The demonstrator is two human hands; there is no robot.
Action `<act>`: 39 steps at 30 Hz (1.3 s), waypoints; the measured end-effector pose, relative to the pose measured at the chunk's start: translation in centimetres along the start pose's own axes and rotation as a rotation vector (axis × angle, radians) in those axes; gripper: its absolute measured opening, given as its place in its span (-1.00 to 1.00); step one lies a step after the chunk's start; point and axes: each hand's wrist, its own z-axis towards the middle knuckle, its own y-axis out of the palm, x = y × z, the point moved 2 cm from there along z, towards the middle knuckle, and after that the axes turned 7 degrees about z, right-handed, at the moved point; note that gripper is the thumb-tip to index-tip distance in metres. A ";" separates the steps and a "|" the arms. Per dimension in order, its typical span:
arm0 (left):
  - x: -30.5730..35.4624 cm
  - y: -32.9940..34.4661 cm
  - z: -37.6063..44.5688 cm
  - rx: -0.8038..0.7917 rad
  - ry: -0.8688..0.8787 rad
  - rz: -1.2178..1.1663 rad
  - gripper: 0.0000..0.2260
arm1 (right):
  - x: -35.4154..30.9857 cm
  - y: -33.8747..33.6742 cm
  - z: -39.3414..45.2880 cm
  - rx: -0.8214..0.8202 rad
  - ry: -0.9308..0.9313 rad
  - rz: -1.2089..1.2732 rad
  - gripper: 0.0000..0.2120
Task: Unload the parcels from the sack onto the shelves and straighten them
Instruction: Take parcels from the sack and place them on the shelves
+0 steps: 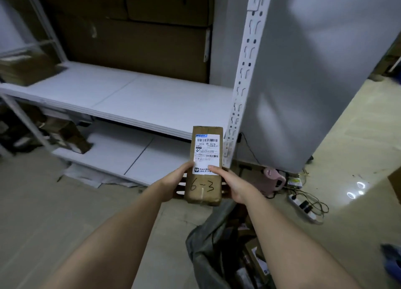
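A long brown parcel [206,156] with a white shipping label and "6-3" handwritten on it is held up in front of the white shelves. My left hand [173,180] grips its left side and my right hand [234,184] grips its right side, thumbs on the label. Below them the grey sack [208,241] lies open on the floor with several parcels [258,262] inside. The middle shelf [134,93] and the lower shelf [121,154] stretch out behind the held parcel.
A brown parcel [28,69] sits at the middle shelf's left end, another [69,137] on the lower shelf's left. The perforated white upright [243,76] stands right of the parcel. A pink kettle [271,180] and power strip [303,208] lie on the floor.
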 end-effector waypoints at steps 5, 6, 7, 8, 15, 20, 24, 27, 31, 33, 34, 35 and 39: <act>-0.7 -6.2 -1.9 0.060 0.050 -0.021 -0.71 | -1.2 6.5 3.0 -0.058 -0.030 -0.080 -0.33; -0.8 -7.7 -2.2 0.079 0.065 -0.030 -0.72 | -1.4 8.1 3.6 -0.066 -0.036 -0.092 -0.33; -0.9 -9.1 -2.5 0.098 0.077 -0.036 -0.73 | -1.6 9.5 4.2 -0.079 -0.039 -0.112 -0.33; -1.1 -11.0 -2.8 0.121 0.089 -0.043 -0.74 | -1.8 11.4 4.8 -0.103 -0.040 -0.144 -0.33; -3.4 -24.5 -5.0 0.255 0.100 -0.061 -0.74 | -2.2 25.6 9.0 -0.192 -0.042 -0.290 -0.41; -5.1 -33.8 -6.7 0.305 0.063 -0.062 -0.71 | -2.0 35.9 11.3 -0.210 -0.031 -0.311 -0.40; -6.3 -39.9 -7.5 0.351 0.045 -0.084 -0.67 | -2.4 42.5 13.1 -0.216 -0.029 -0.328 -0.40; -7.0 -43.8 -7.5 0.380 0.035 -0.106 -0.65 | -2.5 46.6 15.0 -0.235 -0.021 -0.342 -0.42; -7.5 -48.7 -6.3 0.403 0.010 -0.103 -0.61 | -2.4 51.0 18.5 -0.257 -0.009 -0.365 -0.42; -7.4 -51.0 -5.2 0.411 -0.001 -0.099 -0.61 | -2.7 52.5 20.4 -0.274 -0.013 -0.389 -0.39; -7.2 -52.2 -4.6 0.416 -0.004 -0.095 -0.62 | -2.9 53.4 21.6 -0.282 -0.015 -0.399 -0.38; -7.0 -53.4 -3.8 0.422 -0.007 -0.088 -0.63 | -3.2 54.2 22.8 -0.285 -0.016 -0.402 -0.36; -5.6 -58.2 -0.3 0.447 -0.024 -0.074 -0.63 | -4.6 57.1 28.0 -0.312 0.001 -0.398 -0.31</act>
